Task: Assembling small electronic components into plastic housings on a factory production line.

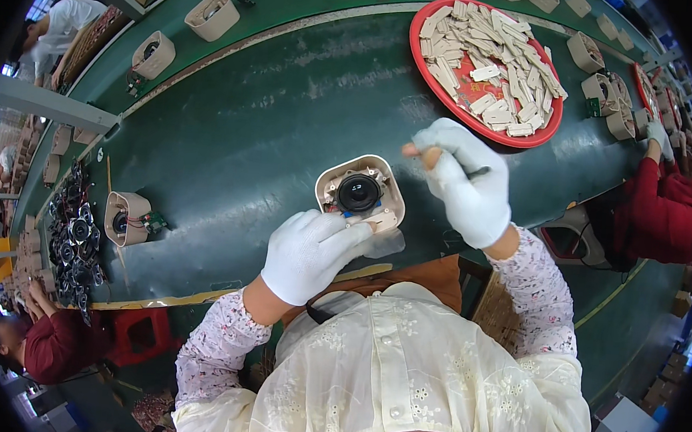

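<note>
In front of me on the green bench is a cream speaker housing (400, 189), its open side facing up. Inside it sits a round black speaker (358, 193), with a small pale plastic piece (383, 219) at the near right corner. My left hand (309, 253), in a white glove with bare fingertips, grips the near side of the housing, a fingertip resting by the pale piece. Raised to the right of the housing, my right hand (468, 184) is gloved too. Its bare thumb and finger are drawn together; anything between them is too small to make out.
A red round tray (557, 122) heaped with pale plastic strips stands at the far right. Another housing (126, 221) and a pile of loose speakers (78, 233) lie to the left. More housings (212, 17) line the far strip. Co-workers in red sit at both sides.
</note>
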`<state>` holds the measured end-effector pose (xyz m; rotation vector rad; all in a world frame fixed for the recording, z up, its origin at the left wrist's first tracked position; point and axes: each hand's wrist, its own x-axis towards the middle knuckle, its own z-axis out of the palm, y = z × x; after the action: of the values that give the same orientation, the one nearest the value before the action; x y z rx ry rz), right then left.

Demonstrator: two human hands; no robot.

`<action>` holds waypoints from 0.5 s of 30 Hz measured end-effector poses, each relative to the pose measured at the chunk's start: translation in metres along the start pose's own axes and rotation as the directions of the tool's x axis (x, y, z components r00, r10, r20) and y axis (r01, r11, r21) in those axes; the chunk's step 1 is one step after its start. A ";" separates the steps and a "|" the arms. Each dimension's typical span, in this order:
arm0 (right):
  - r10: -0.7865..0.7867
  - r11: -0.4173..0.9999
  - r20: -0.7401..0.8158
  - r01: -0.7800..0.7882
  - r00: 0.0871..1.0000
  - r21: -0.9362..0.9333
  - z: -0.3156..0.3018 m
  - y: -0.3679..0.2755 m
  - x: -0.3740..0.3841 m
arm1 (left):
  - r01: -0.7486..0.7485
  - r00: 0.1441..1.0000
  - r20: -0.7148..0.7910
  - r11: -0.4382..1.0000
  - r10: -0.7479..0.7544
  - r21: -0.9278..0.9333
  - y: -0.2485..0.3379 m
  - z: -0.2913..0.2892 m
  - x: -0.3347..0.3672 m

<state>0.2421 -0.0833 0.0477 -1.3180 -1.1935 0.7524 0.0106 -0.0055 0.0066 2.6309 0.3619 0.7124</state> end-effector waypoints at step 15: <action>-0.303 0.254 0.625 0.693 0.720 -0.675 -0.013 0.003 0.011 | -0.201 0.966 0.110 0.946 0.235 -0.256 -0.036 -0.009 0.002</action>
<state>0.2581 -0.0771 0.0490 -1.4374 -2.4231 -0.2733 0.0023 0.0297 -0.0013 2.4889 -0.0579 0.5931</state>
